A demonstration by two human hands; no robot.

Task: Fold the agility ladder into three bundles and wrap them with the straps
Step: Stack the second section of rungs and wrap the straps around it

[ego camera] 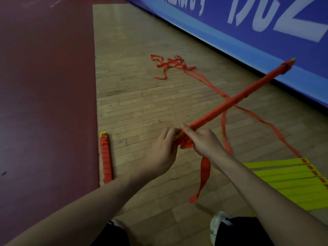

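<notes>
A long bundle of ladder rungs wrapped in red strap is held above the floor, pointing up and to the right. My left hand grips its near end, where yellow rung tips show. My right hand pinches the red strap against that same end. A loose strap tail hangs down below my right hand. A second wrapped bundle lies on the floor at the left. Several unwrapped yellow rungs lie flat at the lower right.
A tangle of loose red strap lies farther off on the wooden floor, with lines trailing toward the rungs. A blue banner wall runs along the right. Dark red flooring borders the left. My shoe is at the bottom.
</notes>
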